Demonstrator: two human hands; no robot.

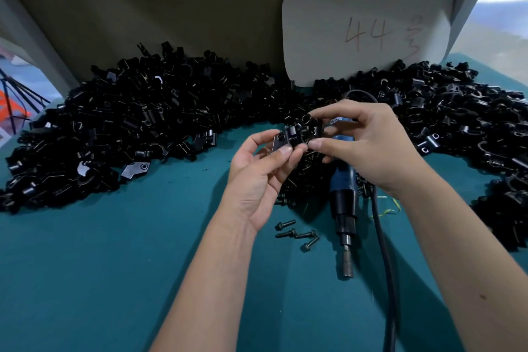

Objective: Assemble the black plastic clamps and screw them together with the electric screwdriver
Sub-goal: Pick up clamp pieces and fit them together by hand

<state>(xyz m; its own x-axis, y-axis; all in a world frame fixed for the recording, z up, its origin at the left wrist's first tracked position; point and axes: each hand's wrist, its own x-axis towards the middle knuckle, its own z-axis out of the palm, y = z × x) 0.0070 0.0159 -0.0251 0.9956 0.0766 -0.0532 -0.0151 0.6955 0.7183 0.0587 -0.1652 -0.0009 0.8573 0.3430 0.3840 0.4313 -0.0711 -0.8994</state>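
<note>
My left hand (257, 168) pinches a black plastic clamp half (287, 137) between thumb and fingers, held above the table. My right hand (363, 146) pinches a second black clamp piece (311, 130) against it from the right. The two pieces touch at the middle. Under my right hand the blue and black electric screwdriver (344, 197) lies on the teal table (114, 266), its bit pointing toward me. Several loose black screws (297, 233) lie just left of the screwdriver's tip.
A large heap of black clamp parts (128, 123) covers the left and back of the table; another heap (471, 128) fills the right side. A white card marked 44 (365, 28) leans on the back wall. The screwdriver's black cable (383, 251) runs toward me.
</note>
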